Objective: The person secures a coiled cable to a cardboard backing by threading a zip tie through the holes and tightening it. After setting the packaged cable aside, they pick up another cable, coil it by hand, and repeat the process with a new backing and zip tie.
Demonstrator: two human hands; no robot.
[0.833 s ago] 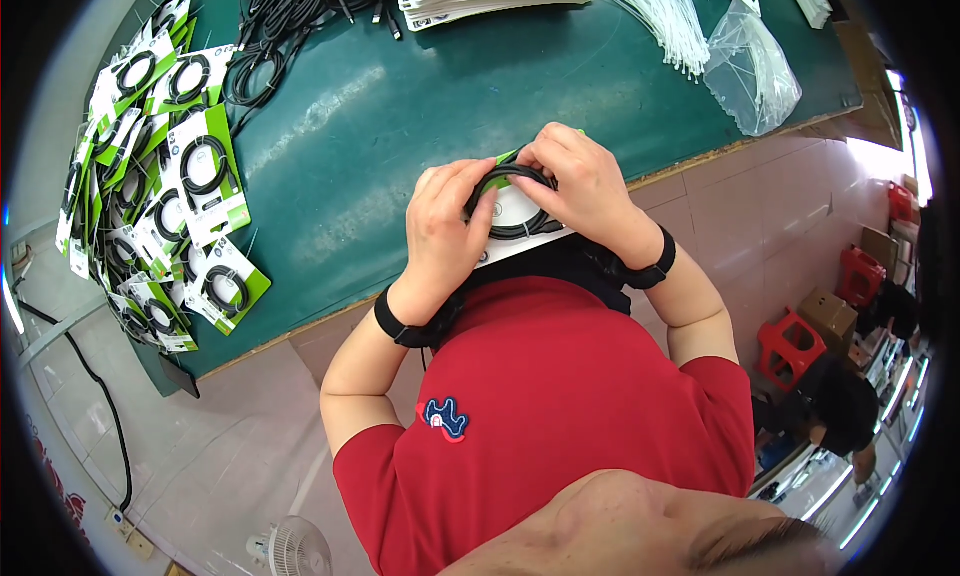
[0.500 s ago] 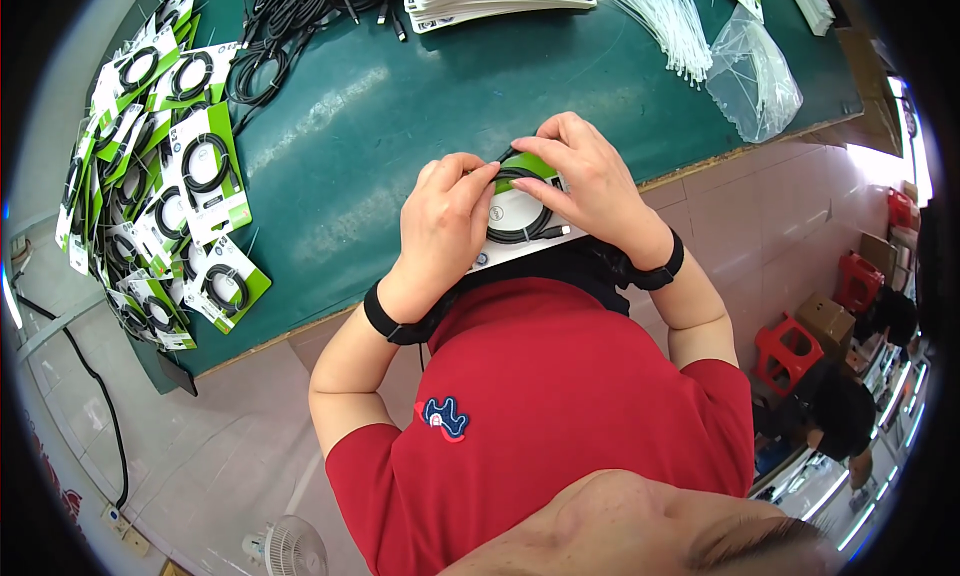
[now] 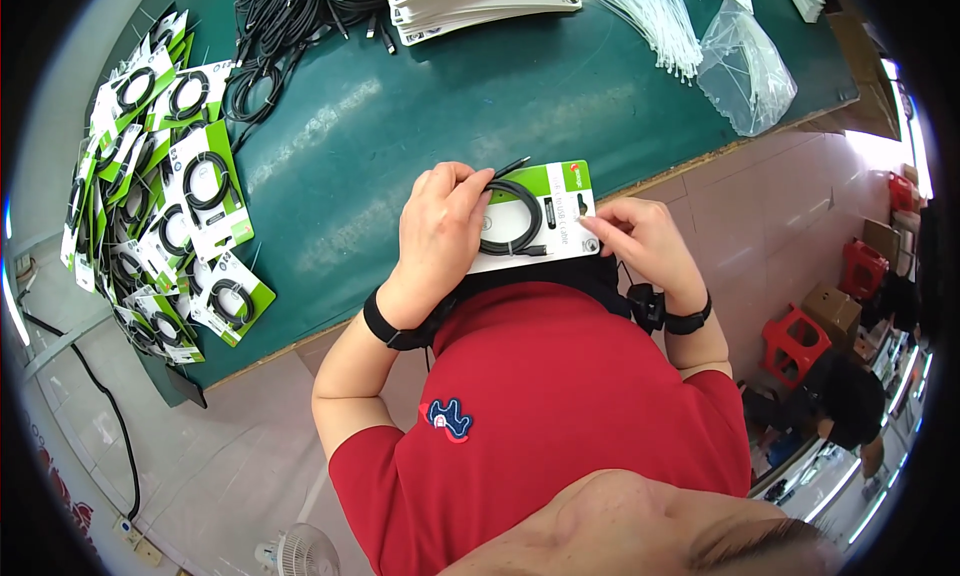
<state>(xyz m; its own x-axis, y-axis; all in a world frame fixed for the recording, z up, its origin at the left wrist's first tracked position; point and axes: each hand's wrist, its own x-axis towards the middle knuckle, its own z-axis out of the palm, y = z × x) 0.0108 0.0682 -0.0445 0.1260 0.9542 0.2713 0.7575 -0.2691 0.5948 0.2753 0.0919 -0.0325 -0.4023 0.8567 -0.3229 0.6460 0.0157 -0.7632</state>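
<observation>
Left hand (image 3: 440, 221): fingers curled, thumb hidden, gripping the left end of a white-and-green card (image 3: 572, 241) together with the coiled black cable (image 3: 537, 213) lying on it. Right hand (image 3: 650, 244): thumb and index finger nearly together at the card's right edge; whether they pinch it cannot be told. Card lies face up at the near edge of the green table (image 3: 340, 191), just in front of the person's torso. Pile of carded cables (image 3: 208, 234) at left; loose black cables (image 3: 275, 21), card stack (image 3: 490, 14) and white cable ties (image 3: 655, 26) along the far side.
</observation>
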